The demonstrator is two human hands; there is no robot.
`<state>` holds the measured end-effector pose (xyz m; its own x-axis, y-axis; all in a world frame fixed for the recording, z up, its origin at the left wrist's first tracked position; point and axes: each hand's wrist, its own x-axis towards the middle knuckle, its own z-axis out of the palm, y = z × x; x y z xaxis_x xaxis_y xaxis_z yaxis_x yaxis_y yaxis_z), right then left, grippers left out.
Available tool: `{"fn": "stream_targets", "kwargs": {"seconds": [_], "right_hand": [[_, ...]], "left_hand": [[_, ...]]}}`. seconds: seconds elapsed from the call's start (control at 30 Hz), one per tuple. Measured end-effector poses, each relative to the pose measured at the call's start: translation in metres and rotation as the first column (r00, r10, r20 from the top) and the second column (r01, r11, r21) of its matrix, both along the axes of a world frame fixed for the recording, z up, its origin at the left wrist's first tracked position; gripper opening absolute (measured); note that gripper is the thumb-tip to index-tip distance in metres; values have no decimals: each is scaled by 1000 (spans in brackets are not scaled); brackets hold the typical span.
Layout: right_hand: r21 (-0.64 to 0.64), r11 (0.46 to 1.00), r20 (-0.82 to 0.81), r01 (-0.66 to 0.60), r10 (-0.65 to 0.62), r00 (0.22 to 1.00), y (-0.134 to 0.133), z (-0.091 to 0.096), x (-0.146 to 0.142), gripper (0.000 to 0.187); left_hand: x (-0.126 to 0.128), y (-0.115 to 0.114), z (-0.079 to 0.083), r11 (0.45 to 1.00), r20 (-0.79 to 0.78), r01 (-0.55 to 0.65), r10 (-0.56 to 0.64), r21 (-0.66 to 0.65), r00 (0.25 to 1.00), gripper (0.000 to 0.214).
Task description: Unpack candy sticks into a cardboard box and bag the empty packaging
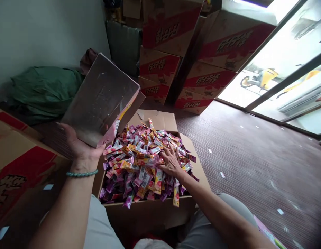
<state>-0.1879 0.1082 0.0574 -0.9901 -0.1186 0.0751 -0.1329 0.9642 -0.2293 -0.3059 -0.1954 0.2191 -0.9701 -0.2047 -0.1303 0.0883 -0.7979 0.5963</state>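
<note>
My left hand [81, 148], with a beaded bracelet at the wrist, supports a small carton [98, 93] from below, thumb along its near left side. The carton is tilted, a dull grey face towards me and a printed pink and yellow edge at its right. My right hand [171, 160] lies on a heaped pile of small wrapped sachets [142, 173], its fingers apart and partly in among them. The sachets are purple, pink and yellow. They fill the open cardboard box [160, 119] between my knees, and a few hang over its front rim.
Stacked red-and-brown cartons [160, 65] stand behind the box, with another stack [209, 74] to their right. A large carton [28, 162] is close on my left. Beyond it lies a green cloth bundle [46, 91]. Paper scraps dot the floor [243, 162] by the glass door [269, 83].
</note>
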Motion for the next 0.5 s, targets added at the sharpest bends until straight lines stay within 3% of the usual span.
{"fn": "stream_targets", "kwargs": {"seconds": [0.13, 0.2, 0.27, 0.4, 0.5], "right_hand": [[-57, 951, -3, -305, 305, 952, -48, 24, -20, 43], [-44, 883, 34, -468, 469, 882, -79, 20, -24, 40], [-23, 829, 99, -558, 557, 824, -106, 4, -22, 39], [-26, 858, 205, -513, 507, 837, -133, -45, -12, 47], [-37, 889, 268, -456, 449, 853, -137, -62, -8, 53]], "left_hand": [[0, -10, -2, 999, 20, -36, 35, 39, 999, 60], [2, -16, -1, 998, 14, -28, 27, 59, 1000, 65], [5, -22, 0, 997, 16, -30, 29, 68, 999, 68], [11, -36, 2, 998, -44, -24, 27, 64, 999, 61], [13, -46, 4, 1000, -95, -10, 12, 29, 995, 57]]}}
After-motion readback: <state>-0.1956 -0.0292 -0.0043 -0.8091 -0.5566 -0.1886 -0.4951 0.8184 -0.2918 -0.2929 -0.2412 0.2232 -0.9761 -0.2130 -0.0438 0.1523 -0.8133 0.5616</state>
